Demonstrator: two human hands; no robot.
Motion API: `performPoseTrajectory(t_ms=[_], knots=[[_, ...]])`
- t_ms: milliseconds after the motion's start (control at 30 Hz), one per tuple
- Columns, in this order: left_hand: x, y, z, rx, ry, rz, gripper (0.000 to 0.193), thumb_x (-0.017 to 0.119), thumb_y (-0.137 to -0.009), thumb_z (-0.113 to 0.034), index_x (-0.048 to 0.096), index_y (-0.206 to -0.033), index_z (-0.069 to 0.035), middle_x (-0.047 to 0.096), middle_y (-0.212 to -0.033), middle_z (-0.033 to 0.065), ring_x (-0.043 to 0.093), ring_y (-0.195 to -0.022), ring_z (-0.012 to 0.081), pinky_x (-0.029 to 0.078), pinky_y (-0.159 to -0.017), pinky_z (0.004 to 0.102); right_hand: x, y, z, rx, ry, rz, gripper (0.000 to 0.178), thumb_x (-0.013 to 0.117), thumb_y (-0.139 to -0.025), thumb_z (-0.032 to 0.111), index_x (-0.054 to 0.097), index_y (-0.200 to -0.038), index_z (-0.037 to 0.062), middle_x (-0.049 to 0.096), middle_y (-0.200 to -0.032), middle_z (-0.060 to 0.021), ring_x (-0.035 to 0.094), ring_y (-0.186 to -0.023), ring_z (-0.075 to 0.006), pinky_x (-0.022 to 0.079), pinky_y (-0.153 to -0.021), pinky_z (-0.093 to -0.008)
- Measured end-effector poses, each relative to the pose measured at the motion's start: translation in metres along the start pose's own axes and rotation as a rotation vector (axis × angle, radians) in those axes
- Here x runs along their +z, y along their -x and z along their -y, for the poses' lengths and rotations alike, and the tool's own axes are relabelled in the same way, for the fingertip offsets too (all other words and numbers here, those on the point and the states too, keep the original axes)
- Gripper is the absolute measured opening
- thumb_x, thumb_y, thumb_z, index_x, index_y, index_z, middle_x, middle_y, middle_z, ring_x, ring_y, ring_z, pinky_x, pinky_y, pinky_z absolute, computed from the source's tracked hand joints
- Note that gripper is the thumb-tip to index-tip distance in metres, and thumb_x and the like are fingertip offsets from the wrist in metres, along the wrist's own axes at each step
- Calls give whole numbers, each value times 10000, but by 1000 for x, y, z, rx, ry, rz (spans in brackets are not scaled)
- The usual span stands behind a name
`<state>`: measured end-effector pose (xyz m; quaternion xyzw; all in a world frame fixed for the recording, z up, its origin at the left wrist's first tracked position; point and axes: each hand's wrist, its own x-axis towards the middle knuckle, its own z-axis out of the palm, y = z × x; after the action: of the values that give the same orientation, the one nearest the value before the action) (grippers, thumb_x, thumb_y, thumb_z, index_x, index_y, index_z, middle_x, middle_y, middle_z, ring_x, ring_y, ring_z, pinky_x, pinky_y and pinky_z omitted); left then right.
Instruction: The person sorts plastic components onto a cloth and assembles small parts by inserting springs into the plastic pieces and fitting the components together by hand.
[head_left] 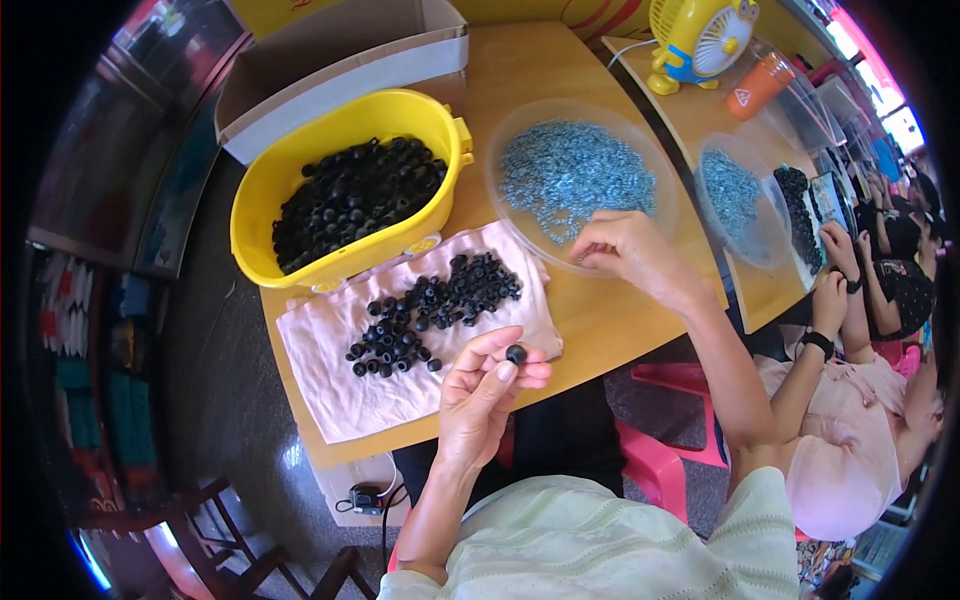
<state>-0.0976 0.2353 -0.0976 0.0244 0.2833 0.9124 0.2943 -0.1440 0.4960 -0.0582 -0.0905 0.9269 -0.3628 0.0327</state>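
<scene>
Between the thumb and fingers of my left hand [482, 390] is a small black round cap-like part [515, 354], held up over the front edge of the table. My right hand [625, 248] hangs over the near rim of a clear round bowl [668, 200], fingertips pinched together; whatever may be between them is too small to make out. Many tiny light-blue pieces [575, 170] lie in that bowl. Beside my left hand, a loose pile of black parts [400, 330] spreads over a pink cloth [335, 390].
A yellow tub [250, 240] full of black parts stands behind the cloth, with a cardboard box [340, 85] beyond it. On the adjoining table are a yellow fan [700, 45], an orange cup [760, 85] and another bowl of blue pieces [730, 190]. A person in pink [835, 420] works at my right.
</scene>
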Motion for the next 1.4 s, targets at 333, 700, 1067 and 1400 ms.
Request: performPoseTrajectory(t_ms=[333,700,1067,1400], knots=[[-9,17,11,87,-197,-32,271,639,-884,-41,570,-1145,-15,644,-1030,175,663,-887,223,549,-833,349,3,32,61,81,-253,-246,94,660,-831,-3,645,-924,0,660,-871,-76,639,-775,-144,509,-693,-261],[-1,35,-3,350,-377,92,266,680,-807,87,615,-1057,25,610,-1046,121,557,-887,151,463,-811,284,65,80,118,23,-925,-272,188,716,-745,-95,642,-891,-2,660,-928,-106,656,-816,-151,529,-716,-253],[6,53,-16,325,-706,104,334,690,-803,45,680,-1132,-13,632,-1045,95,592,-891,142,465,-691,225,61,87,131,-334,-206,-297,250,803,-681,17,722,-915,50,656,-866,-67,626,-701,-167,500,-584,-259],[-11,60,-6,74,-221,112,274,655,-849,43,675,-1119,1,630,-1051,83,599,-884,123,489,-748,219,86,92,129,-385,-131,-290,368,794,-700,33,722,-1057,85,569,-861,-34,565,-678,-160,473,-576,-261]])
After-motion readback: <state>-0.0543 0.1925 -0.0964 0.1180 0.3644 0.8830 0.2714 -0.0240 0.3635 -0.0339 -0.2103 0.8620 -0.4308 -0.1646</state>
